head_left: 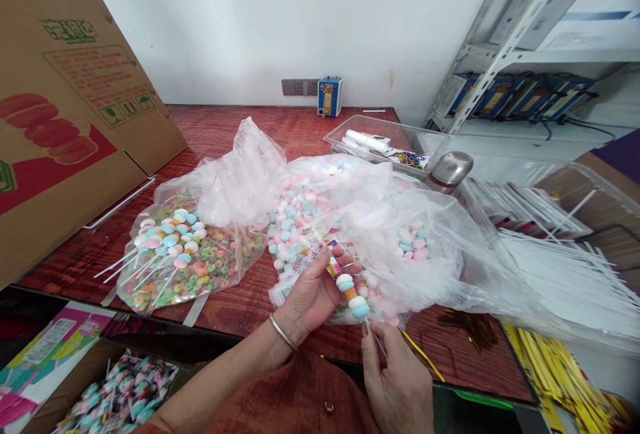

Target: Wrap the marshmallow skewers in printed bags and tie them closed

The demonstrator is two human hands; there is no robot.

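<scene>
A marshmallow skewer (353,294) of white, blue and orange pieces is held at a slant in front of me. Its stick is pinched between the thumb and fingers of my right hand (397,367). My left hand (320,291), palm up with fingers curled, holds a clear printed wrapper (333,266) at the skewer's upper end. How far the skewer sits inside the wrapper I cannot tell. More printed wrappers (300,264) lie just beyond my left hand, on a large clear bag of pastel marshmallows (295,211).
At left, finished skewers (173,234) rest on a bag of ring-shaped cereal (217,264). A cardboard box (95,114) stands beside it. Behind are a plastic tray (345,126) and a metal flask (450,171); white sticks (575,281) lie at right. Below left, a box holds wrapped candies (120,391).
</scene>
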